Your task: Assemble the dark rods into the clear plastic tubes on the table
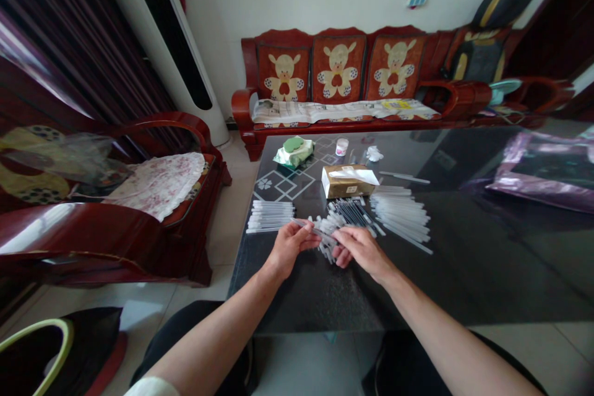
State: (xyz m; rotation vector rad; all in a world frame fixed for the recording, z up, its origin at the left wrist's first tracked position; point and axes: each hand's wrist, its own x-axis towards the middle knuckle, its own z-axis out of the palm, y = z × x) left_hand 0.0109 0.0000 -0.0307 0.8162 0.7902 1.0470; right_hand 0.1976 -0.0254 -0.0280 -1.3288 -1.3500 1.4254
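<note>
A whitish translucent pen (323, 236) spans the gap between my two hands, just over the table. My left hand (290, 246) pinches its left end between thumb and fingers. At the other end, the fingers of my right hand (361, 250) are closed round it; the tip is hidden there. Beneath and behind the hands lies a heap of small whitish pieces that look like pen caps (328, 223). Dark thin pen refills (353, 211) lie just beyond my right hand. To their right, translucent pen barrels (401, 215) are fanned out. A row of whitish pens (271, 216) lies left of my left hand.
On the dark glossy table (464, 278) stand a tissue box (350, 182), a green wipes pack (294, 152) and a small white jar (342, 147). A crumpled tissue (374, 153) and a single pen-like stick (404, 177) lie behind. A purple-edged package (542, 170) sits at right.
</note>
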